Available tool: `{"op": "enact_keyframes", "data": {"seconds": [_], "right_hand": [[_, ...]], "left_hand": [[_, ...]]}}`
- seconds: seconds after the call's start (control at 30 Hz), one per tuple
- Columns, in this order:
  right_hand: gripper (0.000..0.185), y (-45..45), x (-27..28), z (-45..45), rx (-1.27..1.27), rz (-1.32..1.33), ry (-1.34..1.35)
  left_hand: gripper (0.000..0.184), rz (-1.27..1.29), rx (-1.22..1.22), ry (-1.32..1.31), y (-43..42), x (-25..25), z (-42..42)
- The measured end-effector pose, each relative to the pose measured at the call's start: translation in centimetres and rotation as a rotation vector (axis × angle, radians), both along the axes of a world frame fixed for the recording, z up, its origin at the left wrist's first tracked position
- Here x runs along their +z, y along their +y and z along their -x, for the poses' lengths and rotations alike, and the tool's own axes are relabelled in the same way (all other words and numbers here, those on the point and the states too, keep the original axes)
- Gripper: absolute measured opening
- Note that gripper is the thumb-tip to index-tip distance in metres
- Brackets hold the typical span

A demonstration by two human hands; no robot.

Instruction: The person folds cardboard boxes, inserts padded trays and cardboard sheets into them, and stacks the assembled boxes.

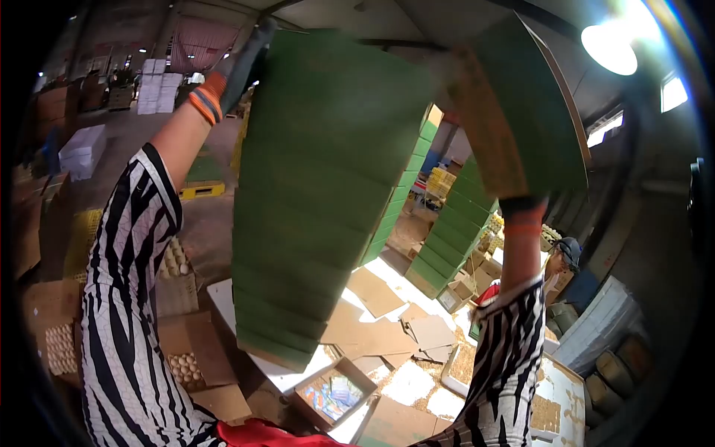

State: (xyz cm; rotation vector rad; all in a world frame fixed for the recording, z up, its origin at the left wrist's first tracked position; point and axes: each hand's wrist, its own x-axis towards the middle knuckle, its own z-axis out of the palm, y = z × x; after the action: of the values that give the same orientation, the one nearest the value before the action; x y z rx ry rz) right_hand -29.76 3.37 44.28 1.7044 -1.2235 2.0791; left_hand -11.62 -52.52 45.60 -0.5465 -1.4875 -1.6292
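Both my arms reach up in striped sleeves. A tall stack of green cartons (313,201) rises in front of me. At its upper left edge is my left hand (246,63), in a dark glove with an orange cuff. Its fingers look stretched out along the side of the stack. A green and brown cardboard box (547,112) hangs tilted in the air at the upper right. My right hand (523,204) grips it from below. The box hides most of that glove, so only the dark heel and orange cuff show.
More green cartons (450,231) stand stacked behind. Flattened cardboard (372,328) and an open box of colourful packets (335,391) lie on the white table. Eggs (185,369) sit in a carton at lower left. A person in a cap (570,253) is at right, near a lamp (609,49).
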Motion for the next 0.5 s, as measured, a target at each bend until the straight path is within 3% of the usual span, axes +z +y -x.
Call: {"op": "enact_keyframes", "data": {"seconds": [0.03, 0.07, 0.17, 0.2, 0.23, 0.3, 0.4, 0.5], "right_hand": [[0.057, -2.2, 2.2, 1.3, -0.312, -0.039, 0.238], [0.056, -4.5, 4.0, 2.6, -0.614, -0.097, 0.478], [0.056, -10.2, 7.4, 3.4, -0.592, -0.291, 0.612], [0.057, -11.5, 7.7, 2.5, -0.21, -0.403, 0.339], [0.057, -12.5, 7.7, 2.0, -0.108, -0.435, 0.198], [0.057, -14.4, 8.1, 0.6, -0.265, -0.404, 0.103], [0.059, -16.3, 8.8, -1.2, -0.519, -0.407, 0.028], [0.062, -17.3, 9.6, -2.5, -0.716, -0.436, -0.031]], "left_hand": [[0.042, 0.131, -0.013, -0.084, -1.3, 0.3, 0.7], [0.049, 0.036, 0.151, -0.034, 6.1, -1.1, -2.3], [0.054, 0.116, 0.134, 0.054, 5.3, -3.0, -1.0], [0.053, 0.151, 0.191, 0.076, 5.0, -3.2, -0.7], [0.052, 0.183, 0.251, 0.099, 4.8, -3.4, -0.5], [0.051, 0.322, 0.438, 0.246, 3.6, -4.1, 1.2], [0.051, 0.29, 0.551, 0.094, 0.5, -3.9, 2.1], [0.052, 0.046, 0.284, -0.175, -0.6, -2.1, 2.1]]}}
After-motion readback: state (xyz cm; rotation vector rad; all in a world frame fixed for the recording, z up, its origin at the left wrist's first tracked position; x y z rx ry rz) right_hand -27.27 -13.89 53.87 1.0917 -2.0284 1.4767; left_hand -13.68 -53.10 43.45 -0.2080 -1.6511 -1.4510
